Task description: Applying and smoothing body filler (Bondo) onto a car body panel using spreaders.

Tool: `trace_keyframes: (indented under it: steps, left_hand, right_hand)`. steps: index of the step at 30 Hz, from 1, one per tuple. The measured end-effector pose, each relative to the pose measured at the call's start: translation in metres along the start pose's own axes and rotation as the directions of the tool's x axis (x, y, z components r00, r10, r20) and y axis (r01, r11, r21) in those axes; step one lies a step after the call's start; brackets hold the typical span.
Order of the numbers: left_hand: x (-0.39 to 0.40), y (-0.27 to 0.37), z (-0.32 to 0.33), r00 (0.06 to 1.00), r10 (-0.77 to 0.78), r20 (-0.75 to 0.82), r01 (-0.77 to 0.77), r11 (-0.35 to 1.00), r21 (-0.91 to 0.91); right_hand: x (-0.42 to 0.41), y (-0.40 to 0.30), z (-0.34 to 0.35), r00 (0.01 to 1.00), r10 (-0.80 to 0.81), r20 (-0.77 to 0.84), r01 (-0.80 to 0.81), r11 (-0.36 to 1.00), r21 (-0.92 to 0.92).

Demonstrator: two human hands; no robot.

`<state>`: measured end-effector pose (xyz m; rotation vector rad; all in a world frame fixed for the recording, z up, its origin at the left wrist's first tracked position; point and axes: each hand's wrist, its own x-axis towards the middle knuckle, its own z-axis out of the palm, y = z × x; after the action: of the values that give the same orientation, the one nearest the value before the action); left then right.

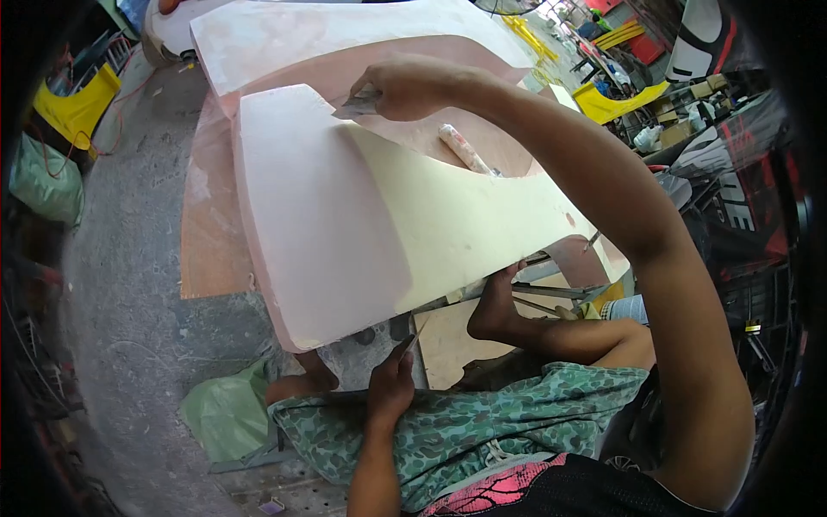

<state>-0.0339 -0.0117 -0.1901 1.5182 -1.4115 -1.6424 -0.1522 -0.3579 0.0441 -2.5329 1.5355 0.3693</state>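
A large moulded panel (310, 213), shaped like a vehicle fender, lies before me. Its surface is whitish on the left and pale yellow on the right. Over its curved cut-out, my right hand (407, 90) holds a grey flat piece (359, 105), perhaps sandpaper or a spreader, at the edge of the panel. My left hand (391, 381) rests low by my thigh, below the panel's near edge, gripping a thin flat piece (418, 333) seen nearly edge-on. Inside the cut-out lies a white tube-like object (465, 150) with pinkish stains.
A second pale panel (271, 45) lies behind the first. My bare foot (494, 304) touches the near edge beside metal stand bars (549, 291). A green bag (226, 410) sits on the concrete floor (142, 258). Yellow curved parts (620, 103) and clutter stand at right.
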Motion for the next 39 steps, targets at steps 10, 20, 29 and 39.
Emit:
trace_keyframes:
  steps: [10,20,29,39]
  left_hand:
    - [0.0,-0.002,0.0,0.998,0.064,-0.014,-0.065,0.996,-0.068]
    - [0.0,0.007,-0.002,0.999,-0.029,0.021,0.029,0.999,-0.022]
    - [0.002,0.002,-0.001,1.0,-0.005,0.011,0.006,0.998,-0.061]
    - [0.003,0.009,-0.003,1.0,-0.028,0.003,0.028,0.996,-0.087]
  right_hand:
    - [-0.001,-0.011,-0.002,0.996,-0.049,-0.069,0.049,0.999,-0.003]
    - [-0.023,-0.023,-0.025,0.997,-0.014,0.075,-0.004,0.972,0.235]
    - [0.048,-0.022,-0.018,0.968,-0.149,-0.203,0.148,0.989,-0.022]
    - [0.096,-0.019,0.001,0.97,-0.099,-0.223,0.084,0.994,-0.073]
